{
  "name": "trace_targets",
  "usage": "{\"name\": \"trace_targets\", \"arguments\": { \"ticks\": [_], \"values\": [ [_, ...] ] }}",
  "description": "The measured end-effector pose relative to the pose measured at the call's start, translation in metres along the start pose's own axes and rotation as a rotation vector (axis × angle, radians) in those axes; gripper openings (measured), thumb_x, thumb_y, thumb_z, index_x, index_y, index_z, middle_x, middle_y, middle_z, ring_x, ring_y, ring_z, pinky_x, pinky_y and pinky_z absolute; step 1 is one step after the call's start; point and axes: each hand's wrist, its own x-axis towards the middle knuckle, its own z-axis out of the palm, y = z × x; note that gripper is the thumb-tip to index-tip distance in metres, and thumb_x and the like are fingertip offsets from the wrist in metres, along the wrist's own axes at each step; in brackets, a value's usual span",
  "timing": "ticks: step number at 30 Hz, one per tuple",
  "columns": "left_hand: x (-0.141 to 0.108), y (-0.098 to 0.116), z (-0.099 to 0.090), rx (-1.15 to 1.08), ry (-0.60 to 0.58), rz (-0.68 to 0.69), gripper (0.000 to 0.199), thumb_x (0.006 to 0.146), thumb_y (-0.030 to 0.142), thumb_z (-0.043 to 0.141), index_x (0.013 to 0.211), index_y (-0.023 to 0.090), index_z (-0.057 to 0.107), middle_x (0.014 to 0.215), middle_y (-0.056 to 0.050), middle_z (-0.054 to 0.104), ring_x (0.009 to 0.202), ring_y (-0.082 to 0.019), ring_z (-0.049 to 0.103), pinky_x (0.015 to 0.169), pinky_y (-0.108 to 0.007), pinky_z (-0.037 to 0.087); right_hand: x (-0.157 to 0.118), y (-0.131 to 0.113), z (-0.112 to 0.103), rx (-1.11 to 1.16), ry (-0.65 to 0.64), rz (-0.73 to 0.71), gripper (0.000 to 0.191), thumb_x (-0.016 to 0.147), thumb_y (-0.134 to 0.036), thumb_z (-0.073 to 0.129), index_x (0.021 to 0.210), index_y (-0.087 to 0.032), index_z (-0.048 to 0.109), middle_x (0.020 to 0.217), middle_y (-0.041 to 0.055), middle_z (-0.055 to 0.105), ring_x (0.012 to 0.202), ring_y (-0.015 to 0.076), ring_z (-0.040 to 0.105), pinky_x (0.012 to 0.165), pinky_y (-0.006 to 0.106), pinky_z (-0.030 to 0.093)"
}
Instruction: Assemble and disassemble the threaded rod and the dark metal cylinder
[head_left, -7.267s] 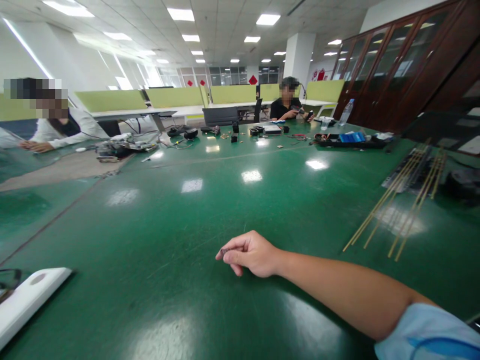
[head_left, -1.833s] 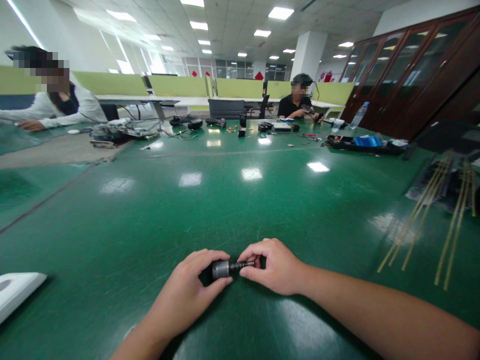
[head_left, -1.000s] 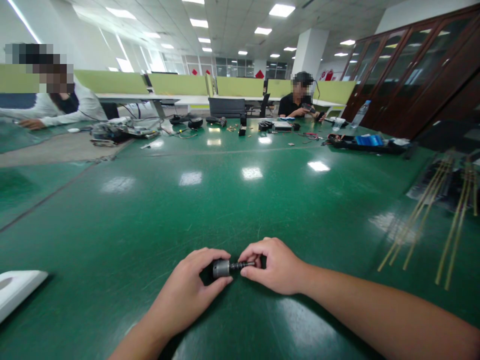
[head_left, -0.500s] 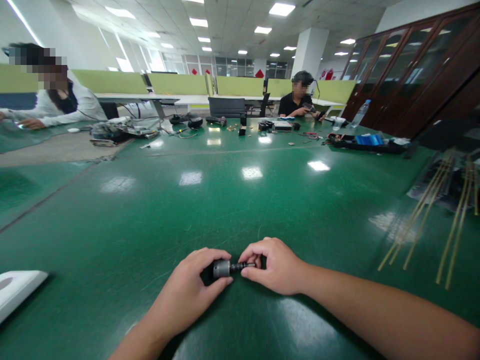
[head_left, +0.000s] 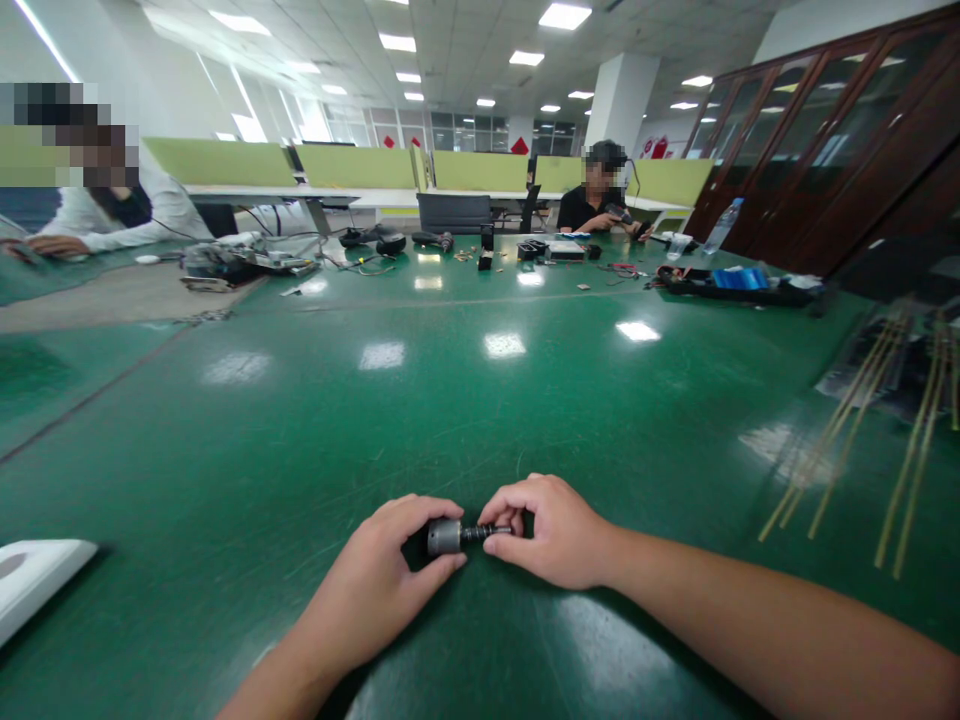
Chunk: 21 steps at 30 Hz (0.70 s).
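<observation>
A small grey metal cylinder with a thin dark shaft (head_left: 445, 537), which looks like a power-tool gearbox, lies sideways low over the green table (head_left: 480, 420). Coils like a spring run along the shaft. My left hand (head_left: 382, 570) curves around the cylinder from the left, thumb below and index finger above. From the right, my right hand (head_left: 547, 530) is closed on the shaft's thin end between thumb and fingers. The cylinder's left end is partly hidden in my left palm.
A white object (head_left: 37, 580) sits at the left edge. Thin yellowish rods (head_left: 847, 430) stick out at right. Far back are electronic parts (head_left: 247, 262), a black tray with blue packs (head_left: 739, 280) and a bottle (head_left: 721, 228). Two people sit across the table.
My hands and the metal part stay practically still. At the far left, the other person's head and arms have shifted slightly.
</observation>
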Motion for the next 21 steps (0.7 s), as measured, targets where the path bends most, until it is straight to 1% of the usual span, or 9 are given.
{"name": "trace_targets", "arguments": {
  "ticks": [5,14,21],
  "values": [
    [-0.0008,-0.0012,0.0008,0.002,0.005,0.001,0.031,0.083,0.026,0.069,0.112,0.031,0.06,0.109,0.0,0.066,0.102,-0.021,0.06,0.093,-0.036,0.047,-0.0002,0.0008,0.0004,-0.004,0.01,-0.007,0.015,0.079,-0.027,0.071,0.093,-0.023,0.071,0.072,-0.004,0.068,0.065,0.0116,0.062,0.072,0.026,0.044],
    [-0.0002,0.0003,0.0001,0.008,-0.011,-0.018,0.032,0.083,0.025,0.069,0.112,0.032,0.06,0.11,0.002,0.065,0.103,-0.019,0.059,0.094,-0.034,0.046,0.0004,0.0028,0.0012,-0.017,0.005,-0.014,0.015,0.079,-0.028,0.071,0.093,-0.024,0.071,0.071,-0.0053,0.067,0.064,0.0107,0.062,0.072,0.025,0.043],
    [-0.0003,0.0004,-0.0008,0.019,-0.025,-0.007,0.032,0.083,0.024,0.068,0.113,0.032,0.059,0.11,0.003,0.065,0.103,-0.019,0.059,0.093,-0.034,0.045,0.0003,0.0042,0.0017,-0.017,0.002,-0.026,0.016,0.079,-0.028,0.071,0.095,-0.025,0.07,0.073,-0.0059,0.067,0.066,0.0103,0.062,0.073,0.025,0.043]
  ]
}}
